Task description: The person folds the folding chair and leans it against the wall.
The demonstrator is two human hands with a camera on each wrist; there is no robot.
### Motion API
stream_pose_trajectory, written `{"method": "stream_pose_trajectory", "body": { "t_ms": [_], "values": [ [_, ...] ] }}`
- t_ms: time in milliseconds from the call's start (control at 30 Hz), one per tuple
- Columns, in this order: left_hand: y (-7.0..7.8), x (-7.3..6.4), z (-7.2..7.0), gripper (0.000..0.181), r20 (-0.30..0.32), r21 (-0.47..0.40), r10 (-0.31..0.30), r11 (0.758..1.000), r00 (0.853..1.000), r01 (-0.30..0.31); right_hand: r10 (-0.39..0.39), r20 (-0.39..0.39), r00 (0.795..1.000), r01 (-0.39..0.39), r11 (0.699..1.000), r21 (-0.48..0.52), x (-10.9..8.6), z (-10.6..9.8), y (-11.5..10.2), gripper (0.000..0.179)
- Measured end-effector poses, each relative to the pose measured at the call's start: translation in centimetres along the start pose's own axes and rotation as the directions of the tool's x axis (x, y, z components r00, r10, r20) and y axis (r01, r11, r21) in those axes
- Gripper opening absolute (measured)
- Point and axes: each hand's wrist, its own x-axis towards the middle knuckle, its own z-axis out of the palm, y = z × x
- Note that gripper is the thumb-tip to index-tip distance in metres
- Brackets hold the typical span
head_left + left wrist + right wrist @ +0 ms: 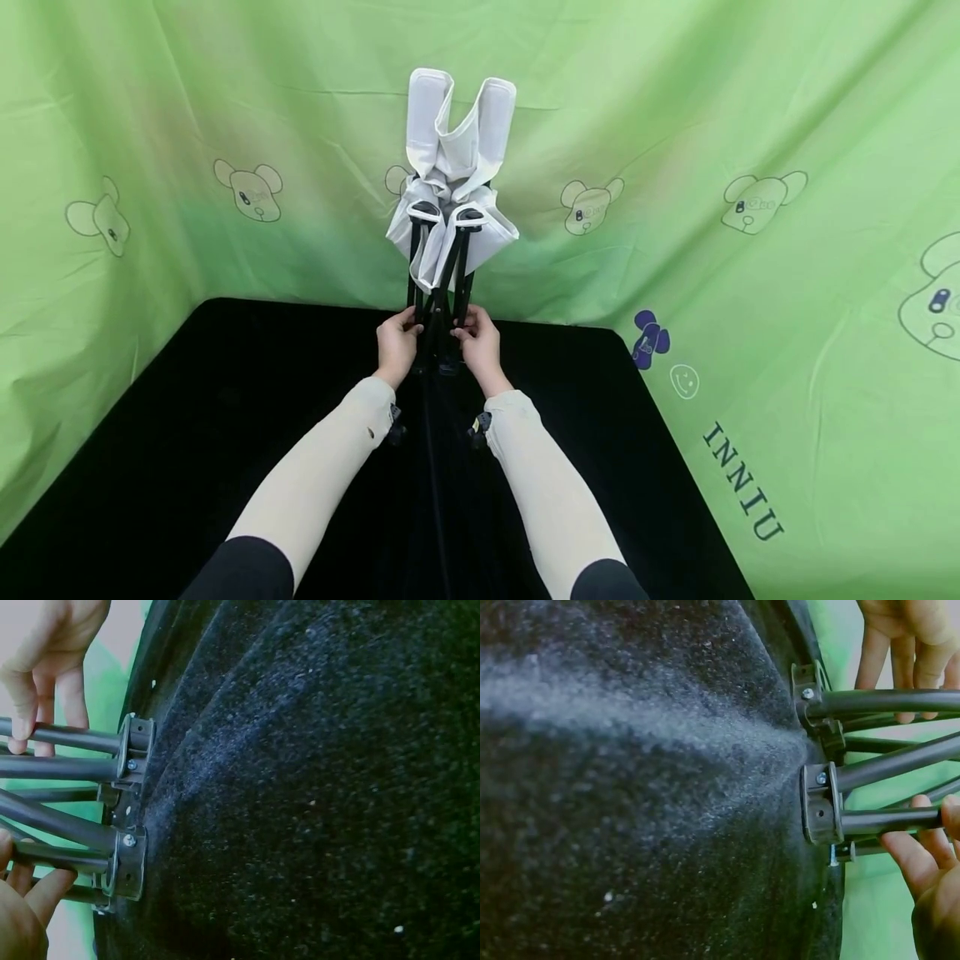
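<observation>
A folded camping chair stands upright at the back of the black surface, its bunched white fabric [426,108] above and dark tubular legs [414,275] below. My left hand [395,342] pinches a leg tube low on the left side. On the opposite side, my right hand [482,343] grips another tube between thumb and fingers. Both wrist views show the tubes ending in bolted foot brackets [132,862] against the black cloth. In the right wrist view, the right thumb and fingers [909,859] lie around one tube just above its bracket [821,817].
The black cloth-covered tabletop [247,417] has a raised crease running toward me from the chair's feet. Green curtains [315,125] printed with bear faces hang close behind and on both sides. Small wrist cameras [478,429] sit on the inner sides of both sleeves.
</observation>
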Motion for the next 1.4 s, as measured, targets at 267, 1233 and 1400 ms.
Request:
{"method": "stream_pose_trajectory", "body": {
  "t_ms": [267, 1233, 1400],
  "values": [
    [0.0, 0.1, 0.1, 0.041, 0.014, -0.004, -0.006, 1.0, 1.0, 0.006, 0.016, 0.004, 1.0, -0.016, 1.0, 0.006, 0.2, -0.1, 0.0, 0.038],
    [0.2, -0.1, 0.0, 0.045, 0.051, 0.012, -0.076, 0.997, 0.996, 0.075, 0.063, 0.066, 0.996, -0.06, 0.997, -0.058, 0.7, -1.1, -0.3, 0.046],
    [0.1, 0.0, -0.2, 0.043, 0.023, 0.052, -0.039, 0.998, 0.999, 0.037, 0.074, 0.086, 0.994, -0.066, 0.994, -0.093, 0.4, -1.2, -0.5, 0.046]
  ]
}}
